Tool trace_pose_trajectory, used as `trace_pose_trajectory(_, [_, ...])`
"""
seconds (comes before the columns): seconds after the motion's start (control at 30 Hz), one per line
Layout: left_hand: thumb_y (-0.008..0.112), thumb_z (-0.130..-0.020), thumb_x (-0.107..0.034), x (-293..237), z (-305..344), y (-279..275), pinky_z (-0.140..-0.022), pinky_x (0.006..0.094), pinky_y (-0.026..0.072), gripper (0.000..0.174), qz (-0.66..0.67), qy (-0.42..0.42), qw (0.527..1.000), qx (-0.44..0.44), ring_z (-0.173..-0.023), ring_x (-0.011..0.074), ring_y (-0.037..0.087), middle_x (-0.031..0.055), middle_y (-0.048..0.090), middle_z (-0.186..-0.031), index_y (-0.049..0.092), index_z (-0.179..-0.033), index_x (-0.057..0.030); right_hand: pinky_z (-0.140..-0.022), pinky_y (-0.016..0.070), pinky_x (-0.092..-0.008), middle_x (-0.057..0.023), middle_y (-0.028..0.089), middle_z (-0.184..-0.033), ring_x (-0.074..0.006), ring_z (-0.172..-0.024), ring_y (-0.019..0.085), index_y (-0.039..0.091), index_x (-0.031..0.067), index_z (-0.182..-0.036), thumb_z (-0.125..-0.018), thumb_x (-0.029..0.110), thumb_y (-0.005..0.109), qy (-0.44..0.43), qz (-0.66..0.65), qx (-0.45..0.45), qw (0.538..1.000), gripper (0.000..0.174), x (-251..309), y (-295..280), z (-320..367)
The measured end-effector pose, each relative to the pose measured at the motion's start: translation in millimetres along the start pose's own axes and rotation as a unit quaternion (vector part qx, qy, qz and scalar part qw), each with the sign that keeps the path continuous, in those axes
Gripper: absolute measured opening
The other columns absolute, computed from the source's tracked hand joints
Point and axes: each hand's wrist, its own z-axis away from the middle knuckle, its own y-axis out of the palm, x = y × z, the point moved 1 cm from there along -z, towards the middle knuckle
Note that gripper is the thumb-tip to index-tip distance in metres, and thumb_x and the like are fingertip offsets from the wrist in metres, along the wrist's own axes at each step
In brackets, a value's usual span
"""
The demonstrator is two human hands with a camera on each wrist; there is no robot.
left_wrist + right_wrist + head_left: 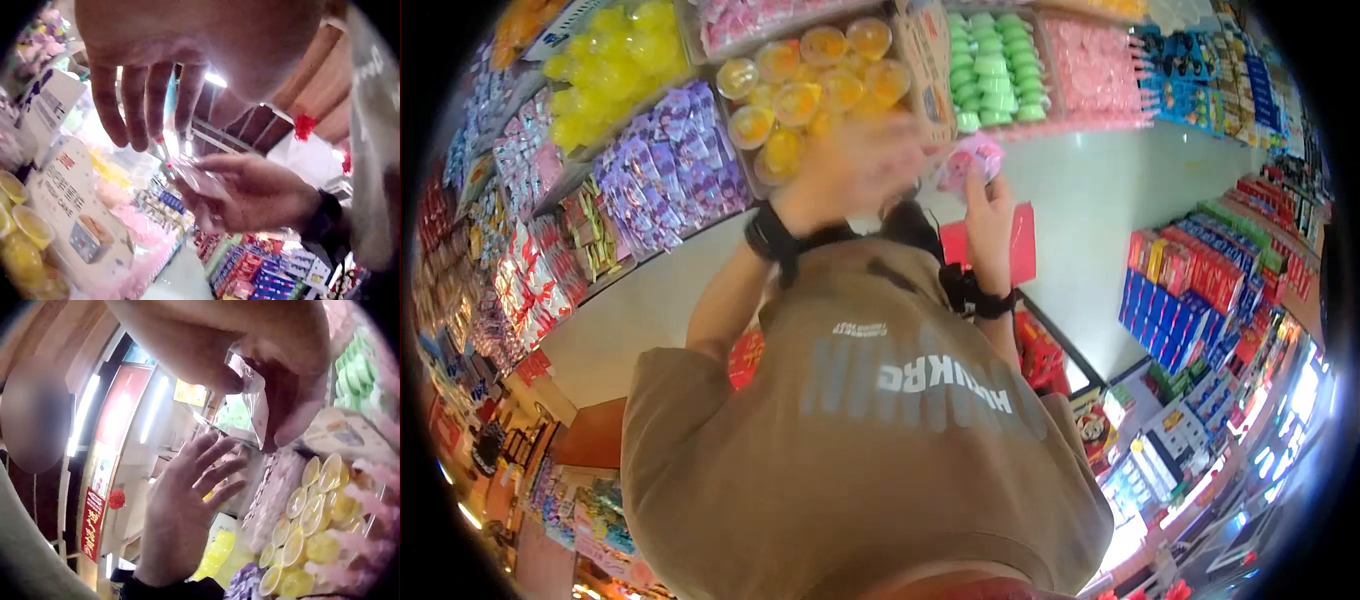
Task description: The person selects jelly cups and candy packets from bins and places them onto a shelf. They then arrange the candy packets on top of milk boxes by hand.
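Observation:
My right hand [990,225] pinches a small pink plastic-wrapped packet [972,163] between thumb and fingers. Its clear, shiny wrapper [255,394] shows close up in the right wrist view. What is inside I cannot tell. To the left of the packet is my left hand [865,170], blurred in the head view, over the front edge of a bin of yellow-orange jelly cups [840,90]. In the right wrist view the left hand's fingers are spread, with nothing held. From the left wrist view, those fingers hang apart just above the packet.
Past the hands stand bins of green packs [995,75], pink packs [1090,65], yellow packs [615,60] and purple sachets [670,160]. A cardboard sign [78,209] stands beside the jelly cups. Stacked boxes [1190,270] fill shelves at the right, across a pale floor [1085,225].

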Motion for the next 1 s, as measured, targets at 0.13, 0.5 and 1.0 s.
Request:
trace_pose_trajectory(0.13, [0.065,-0.096,-0.009,40.6,-45.8,-46.8,-0.091,0.0315,0.0538,0.021,0.048,-0.024,0.992,-0.117,-0.100,0.0182,0.070,0.0084,0.074,-0.112,0.071,-0.115,-0.0015,-0.064,0.0434,-0.0244,0.0014,0.067,-0.087,-0.0043,-0.074,0.053,0.067,-0.0024,-0.113,-0.104,0.017,0.058,-0.041,0.072,-0.042,0.996,0.024,2.9,-12.8,11.6])
trace_pose_trajectory(0.5, [0.061,-0.101,-0.008,102.8,-54.6,-84.5,-0.092,0.0291,0.0529,0.018,0.192,-0.196,0.926,-0.260,-0.100,0.0132,0.067,0.0057,0.074,-0.105,0.072,-0.114,-0.0004,-0.077,0.0523,-0.0287,-0.0073,0.073,-0.094,-0.0106,-0.085,0.064,0.064,-0.0044,-0.121,-0.102,0.017,0.059,0.010,0.013,-0.088,0.996,0.029,-55.0,-34.4,48.4])
trace_pose_trajectory(1.0, [0.064,-0.094,-0.003,-77.1,-28.4,84.5,-0.087,0.0341,0.0519,0.018,0.276,0.032,0.952,0.126,-0.096,0.0238,0.067,0.0131,0.069,-0.112,0.068,-0.110,0.0017,-0.063,0.0536,-0.0356,-0.0153,0.072,-0.078,-0.0230,-0.067,0.070,0.066,0.0012,-0.119,-0.100,0.020,0.061,-0.003,0.174,-0.133,0.976,0.027,-76.8,-63.5,74.6])
